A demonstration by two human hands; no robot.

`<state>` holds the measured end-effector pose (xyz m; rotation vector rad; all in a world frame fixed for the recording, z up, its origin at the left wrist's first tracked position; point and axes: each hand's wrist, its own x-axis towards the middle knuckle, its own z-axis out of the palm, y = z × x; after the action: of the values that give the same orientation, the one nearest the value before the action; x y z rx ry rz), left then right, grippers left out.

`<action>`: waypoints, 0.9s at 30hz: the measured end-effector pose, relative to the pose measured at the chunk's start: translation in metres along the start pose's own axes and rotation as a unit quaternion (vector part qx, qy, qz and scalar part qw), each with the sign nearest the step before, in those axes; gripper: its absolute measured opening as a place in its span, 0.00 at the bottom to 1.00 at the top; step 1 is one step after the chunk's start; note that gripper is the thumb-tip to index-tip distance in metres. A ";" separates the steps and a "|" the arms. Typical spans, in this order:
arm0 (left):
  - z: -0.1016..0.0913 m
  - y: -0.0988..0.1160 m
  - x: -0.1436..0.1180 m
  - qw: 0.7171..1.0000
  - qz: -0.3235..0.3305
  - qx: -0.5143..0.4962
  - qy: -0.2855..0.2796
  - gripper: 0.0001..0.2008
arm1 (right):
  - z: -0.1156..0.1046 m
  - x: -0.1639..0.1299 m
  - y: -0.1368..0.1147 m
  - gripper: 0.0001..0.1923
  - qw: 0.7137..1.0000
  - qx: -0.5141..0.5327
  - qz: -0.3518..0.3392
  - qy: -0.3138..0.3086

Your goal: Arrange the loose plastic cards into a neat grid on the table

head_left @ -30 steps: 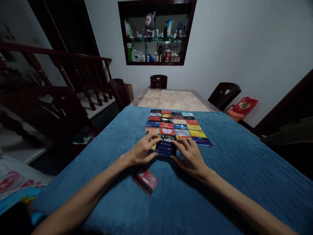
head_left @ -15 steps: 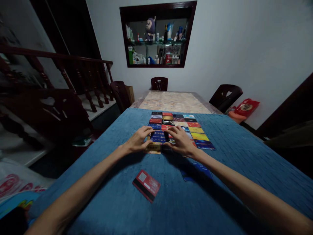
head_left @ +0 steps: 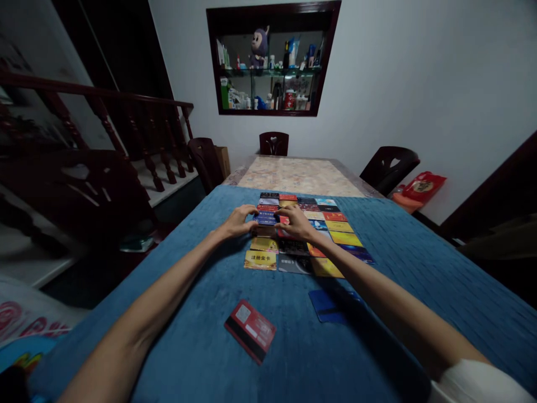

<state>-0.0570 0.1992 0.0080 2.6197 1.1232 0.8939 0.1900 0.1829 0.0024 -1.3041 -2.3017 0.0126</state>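
Observation:
A blue card (head_left: 265,218) with pale lettering is between my two hands, over the left column of a grid of cards. My left hand (head_left: 240,221) pinches its left edge between thumb and fingers. At the opposite edge, the thumb and fingers of my right hand (head_left: 296,223) close on it. Nearer to me in the grid lie a gold card (head_left: 260,259) with dark characters, a grey card (head_left: 295,264) and a yellow card (head_left: 327,267). Apart from the grid, a red card (head_left: 250,331) with a black stripe lies askew, and a blue card (head_left: 329,306) is partly shaded by my right forearm.
A blue cloth (head_left: 188,336) covers the near part of the table, with a beige patterned top (head_left: 293,172) beyond it. Dark chairs (head_left: 388,168) stand around the table. Railings (head_left: 138,140) run along the left, and a shelf niche (head_left: 268,73) is in the far wall.
Both hands have moved away from me with the blue card, slightly leftward. The gold and grey cards at the near edge of the grid are now uncovered.

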 end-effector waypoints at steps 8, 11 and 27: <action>0.019 -0.026 0.011 0.997 -0.072 -0.009 -0.019 0.16 | 0.016 0.020 0.007 0.18 0.998 -0.021 0.047 -0.030; 0.025 -0.032 0.013 0.997 -0.075 -0.005 -0.021 0.16 | 0.020 0.024 0.007 0.18 0.997 -0.032 0.060 -0.044; 0.035 -0.041 0.018 0.996 -0.065 0.027 -0.047 0.17 | 0.030 0.029 0.011 0.18 0.989 -0.070 0.090 -0.096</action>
<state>-0.0519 0.2438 -0.0268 2.5663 1.2932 0.7159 0.1741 0.2187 -0.0149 -1.6431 -2.3713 0.0405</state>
